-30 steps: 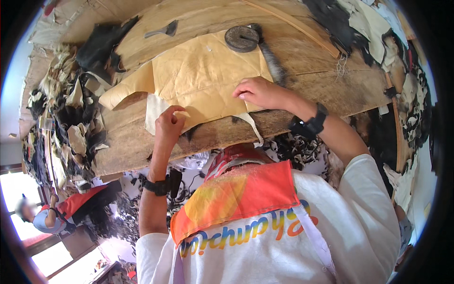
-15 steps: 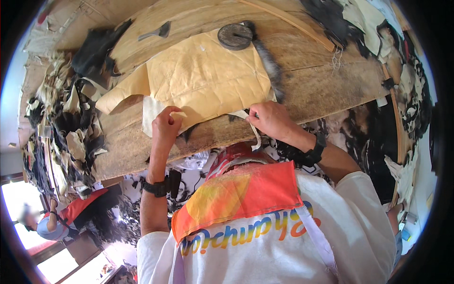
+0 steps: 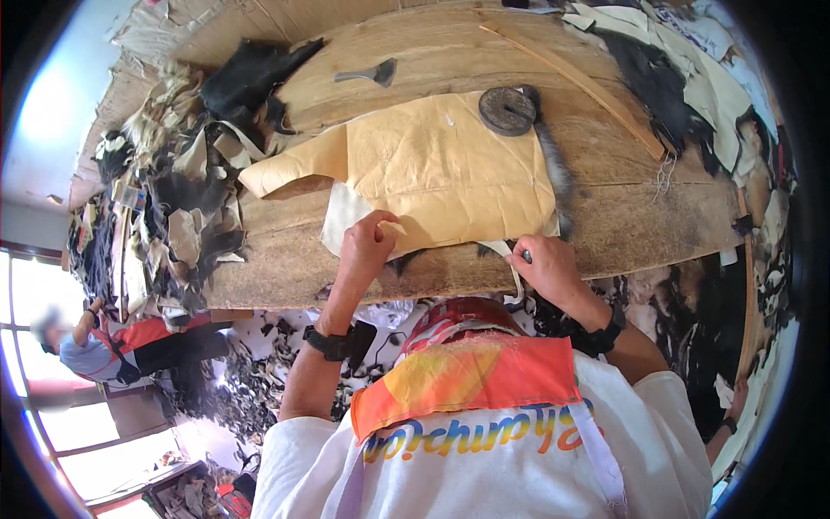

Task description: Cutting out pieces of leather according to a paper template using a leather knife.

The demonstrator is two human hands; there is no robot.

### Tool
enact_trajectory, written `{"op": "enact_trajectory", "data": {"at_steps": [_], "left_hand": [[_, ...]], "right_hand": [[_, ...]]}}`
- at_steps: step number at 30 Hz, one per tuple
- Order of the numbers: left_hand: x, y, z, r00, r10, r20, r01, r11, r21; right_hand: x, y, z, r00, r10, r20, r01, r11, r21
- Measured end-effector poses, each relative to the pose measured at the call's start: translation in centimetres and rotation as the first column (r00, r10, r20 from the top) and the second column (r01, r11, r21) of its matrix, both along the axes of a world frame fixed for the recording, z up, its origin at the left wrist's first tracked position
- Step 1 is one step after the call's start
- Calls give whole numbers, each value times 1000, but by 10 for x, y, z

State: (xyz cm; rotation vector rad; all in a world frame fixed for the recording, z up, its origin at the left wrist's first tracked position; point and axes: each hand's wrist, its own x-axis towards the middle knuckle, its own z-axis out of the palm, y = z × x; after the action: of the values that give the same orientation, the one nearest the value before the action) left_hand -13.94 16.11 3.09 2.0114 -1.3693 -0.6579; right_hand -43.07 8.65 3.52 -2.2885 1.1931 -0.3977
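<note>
A tan paper sheet (image 3: 450, 173) lies over a pale hide with grey fur (image 3: 557, 169) showing along its right side. Across the sheet's near left edge my left hand (image 3: 367, 246) is curled, fingertips touching the paper; whether they pinch anything is hidden. My right hand (image 3: 549, 266) is closed at the near right corner around a small object with a dark greenish end, too small to name. Beside it a narrow white strip (image 3: 518, 281) hangs over the table's front edge. A round dark weight (image 3: 507, 111) rests on the sheet's far right corner.
The wooden table (image 3: 640, 208) also bears a flat fan-shaped metal tool (image 3: 367, 73), a long wooden strip (image 3: 579, 91) and a black hide piece (image 3: 251, 78). Fur scraps (image 3: 173, 208) heap at the left; more hides (image 3: 692, 95) lie at the right. Another person (image 3: 104, 346) is at the left.
The whole view has shifted, so the table and sheet sit further right and lower. Both hands stay at the sheet's near edge, with nearly the same grip.
</note>
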Motion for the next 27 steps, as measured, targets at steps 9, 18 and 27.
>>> {"op": "enact_trajectory", "data": {"at_steps": [9,18,27], "left_hand": [[5,-5,-2,1000,-26,6,26,1000,-10],[3,-4,3,1000,10,11,-10,998,55],[-5,-4,6,998,51,30,-53,998,40]], "right_hand": [[0,-4,-3,999,-35,11,35,999,12],[-5,-8,3,997,-71,-18,73,993,98],[-9,-6,5,997,-75,-12,76,994,80]]}}
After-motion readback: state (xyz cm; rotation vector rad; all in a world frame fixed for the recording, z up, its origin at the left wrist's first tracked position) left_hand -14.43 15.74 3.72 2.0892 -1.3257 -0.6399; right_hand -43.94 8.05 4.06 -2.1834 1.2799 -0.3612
